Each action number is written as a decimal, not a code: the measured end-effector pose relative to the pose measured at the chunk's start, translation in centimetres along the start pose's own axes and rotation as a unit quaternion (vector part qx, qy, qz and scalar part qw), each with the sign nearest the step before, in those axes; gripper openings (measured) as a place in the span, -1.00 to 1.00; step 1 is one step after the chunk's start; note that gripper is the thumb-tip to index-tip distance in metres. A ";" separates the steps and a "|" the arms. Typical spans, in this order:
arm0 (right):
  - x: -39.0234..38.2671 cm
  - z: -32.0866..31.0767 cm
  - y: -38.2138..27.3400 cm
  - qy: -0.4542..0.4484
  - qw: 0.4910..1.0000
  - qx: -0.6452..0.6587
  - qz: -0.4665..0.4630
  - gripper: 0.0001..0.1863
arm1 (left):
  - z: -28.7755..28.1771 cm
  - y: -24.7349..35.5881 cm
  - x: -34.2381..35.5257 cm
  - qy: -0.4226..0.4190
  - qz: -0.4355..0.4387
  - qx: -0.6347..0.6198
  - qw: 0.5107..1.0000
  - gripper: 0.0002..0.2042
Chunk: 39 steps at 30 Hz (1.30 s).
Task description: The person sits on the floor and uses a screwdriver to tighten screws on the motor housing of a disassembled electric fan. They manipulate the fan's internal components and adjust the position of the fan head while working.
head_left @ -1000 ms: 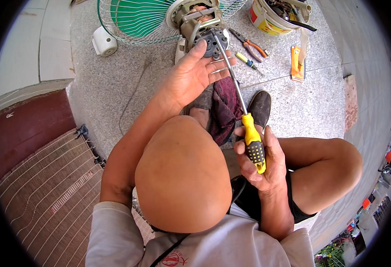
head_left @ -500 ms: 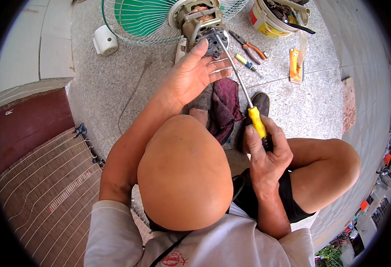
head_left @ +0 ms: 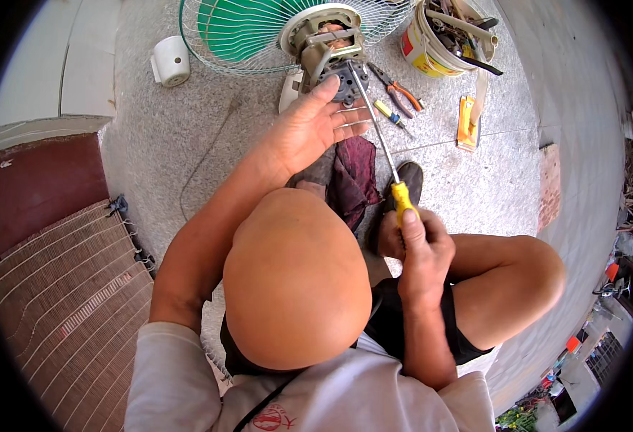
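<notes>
Left hand (head_left: 309, 128): fingers spread, thumb at dark block (head_left: 344, 88) on fan motor (head_left: 335, 40) | right hand (head_left: 426, 248): closed around screwdriver (head_left: 402, 199) handle | screwdriver: tip at block | pliers (head_left: 390, 85): on floor (head_left: 475, 183), right of block

At 12 o'clock the upper edge cuts off your fan's wire guard (head_left: 259, 50). Your right hand (head_left: 426, 248), between 3 and 4 o'clock, hides much of the grip of the yellow-handled screwdriver (head_left: 379, 137); its tip, against the dark grey housing (head_left: 344, 85), is too small to read. Your left knee (head_left: 295, 281) covers most of that shin (dead centre). Clutter (head_left: 597, 360) at 4 o'clock is indistinct.
</notes>
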State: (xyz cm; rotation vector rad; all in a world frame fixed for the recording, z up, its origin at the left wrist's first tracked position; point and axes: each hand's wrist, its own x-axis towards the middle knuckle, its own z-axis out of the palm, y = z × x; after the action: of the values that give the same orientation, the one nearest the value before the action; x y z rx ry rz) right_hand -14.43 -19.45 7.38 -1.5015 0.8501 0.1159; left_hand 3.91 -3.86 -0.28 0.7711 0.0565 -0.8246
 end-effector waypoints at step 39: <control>0.9 -2.1 0.5 -0.122 0.886 0.393 0.214 -0.20 | -0.6 -0.3 0.1 -0.023 0.005 -0.027 0.999 -0.34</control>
State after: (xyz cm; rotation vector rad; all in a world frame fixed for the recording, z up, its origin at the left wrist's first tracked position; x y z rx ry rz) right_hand -14.97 -21.59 6.79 -0.5100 0.8660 0.2466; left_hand 3.94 -3.69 -0.88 0.7001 0.0343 -0.8282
